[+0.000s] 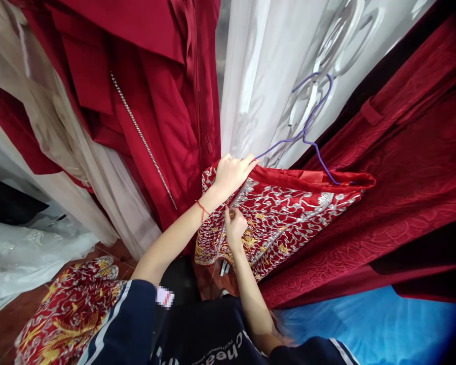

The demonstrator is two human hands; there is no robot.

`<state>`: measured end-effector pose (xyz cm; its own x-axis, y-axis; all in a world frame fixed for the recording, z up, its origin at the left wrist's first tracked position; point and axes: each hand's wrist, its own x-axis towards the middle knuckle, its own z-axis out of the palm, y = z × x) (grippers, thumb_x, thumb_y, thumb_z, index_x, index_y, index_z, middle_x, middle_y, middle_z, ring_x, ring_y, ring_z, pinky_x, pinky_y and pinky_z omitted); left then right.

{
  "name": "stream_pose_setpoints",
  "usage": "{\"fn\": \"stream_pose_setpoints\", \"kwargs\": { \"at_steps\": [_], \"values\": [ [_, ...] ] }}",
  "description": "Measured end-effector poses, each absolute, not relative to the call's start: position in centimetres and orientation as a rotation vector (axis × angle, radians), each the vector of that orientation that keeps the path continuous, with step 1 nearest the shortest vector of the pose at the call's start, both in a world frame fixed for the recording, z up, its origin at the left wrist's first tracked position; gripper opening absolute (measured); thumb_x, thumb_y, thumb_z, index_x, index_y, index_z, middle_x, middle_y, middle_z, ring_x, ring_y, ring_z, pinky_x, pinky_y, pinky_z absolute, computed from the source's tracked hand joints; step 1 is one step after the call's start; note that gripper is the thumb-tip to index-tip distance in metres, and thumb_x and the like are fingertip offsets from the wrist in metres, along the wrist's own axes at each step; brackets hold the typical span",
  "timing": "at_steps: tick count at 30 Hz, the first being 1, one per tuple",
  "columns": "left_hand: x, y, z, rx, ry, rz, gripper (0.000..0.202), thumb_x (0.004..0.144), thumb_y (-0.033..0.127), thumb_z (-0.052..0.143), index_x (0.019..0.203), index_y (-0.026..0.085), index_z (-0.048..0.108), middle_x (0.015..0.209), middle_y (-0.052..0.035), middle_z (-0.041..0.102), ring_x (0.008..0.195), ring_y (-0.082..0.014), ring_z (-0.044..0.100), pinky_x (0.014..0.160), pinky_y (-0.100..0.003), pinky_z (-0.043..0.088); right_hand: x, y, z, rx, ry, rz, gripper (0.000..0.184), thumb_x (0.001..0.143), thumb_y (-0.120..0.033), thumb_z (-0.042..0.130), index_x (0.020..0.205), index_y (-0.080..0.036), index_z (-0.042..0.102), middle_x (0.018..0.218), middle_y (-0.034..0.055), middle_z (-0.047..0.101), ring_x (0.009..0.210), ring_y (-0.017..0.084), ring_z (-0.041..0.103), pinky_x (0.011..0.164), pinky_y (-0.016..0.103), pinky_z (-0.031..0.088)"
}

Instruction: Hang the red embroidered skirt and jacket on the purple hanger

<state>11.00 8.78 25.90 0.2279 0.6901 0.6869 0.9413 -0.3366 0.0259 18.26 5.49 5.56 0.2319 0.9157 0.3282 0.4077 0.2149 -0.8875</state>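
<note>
A red skirt (289, 203) with silver and gold embroidery hangs from a purple wire hanger (307, 126), whose shoulders run into the plain red waistband. My left hand (233, 173), with a red string on the wrist, is closed over the waistband's left end, where it meets the hanger. Just below, my right hand (236, 225) has its fingers curled in a pinch against the embroidered side of the skirt. Part of the skirt's left side is hidden behind my hands and forearms.
Long red garments (167, 101) hang at the left, and dark red patterned cloth (403, 167) at the right. White drapery (258, 66) and white metal scrollwork (338, 40) stand behind. Another embroidered red piece (72, 314) lies lower left; blue fabric (365, 324) spreads lower right.
</note>
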Motion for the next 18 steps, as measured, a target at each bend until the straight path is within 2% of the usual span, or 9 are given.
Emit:
{"fn": "stream_pose_setpoints", "kwargs": {
  "at_steps": [7,14,18],
  "values": [
    [11.1,9.4,25.3,-2.056,-1.458,-0.907,0.042,0.103,0.043,0.037,0.100,0.018,0.072,0.069,-0.0064,0.073,0.060,-0.0185,0.062,0.070,-0.033,0.034,18.0,5.9,4.7,-1.234,-1.162,0.725,0.041,0.085,-0.051,0.056,0.094,-0.012,0.066,0.085,0.0122,0.073,0.071,0.019,0.066,0.071,0.029,0.052],
    [11.0,9.7,24.9,-2.007,-1.435,-0.945,0.044,0.103,0.043,0.036,0.094,0.018,0.071,0.068,-0.0070,0.072,0.059,-0.0186,0.062,0.068,-0.033,0.032,16.6,6.2,4.8,-1.240,-1.025,0.784,0.030,0.076,-0.045,0.062,0.081,-0.016,0.062,0.072,0.0056,0.068,0.063,0.016,0.059,0.068,0.029,0.049],
    [11.0,9.6,24.9,-2.020,-1.425,-0.940,0.047,0.104,0.043,0.032,0.094,0.017,0.070,0.066,-0.0061,0.071,0.057,-0.0180,0.060,0.066,-0.032,0.030,16.6,6.0,4.9,-1.229,-1.022,0.900,0.030,0.075,-0.049,0.058,0.069,-0.019,0.055,0.057,0.0002,0.059,0.050,0.013,0.050,0.054,0.026,0.044]
  ]
}}
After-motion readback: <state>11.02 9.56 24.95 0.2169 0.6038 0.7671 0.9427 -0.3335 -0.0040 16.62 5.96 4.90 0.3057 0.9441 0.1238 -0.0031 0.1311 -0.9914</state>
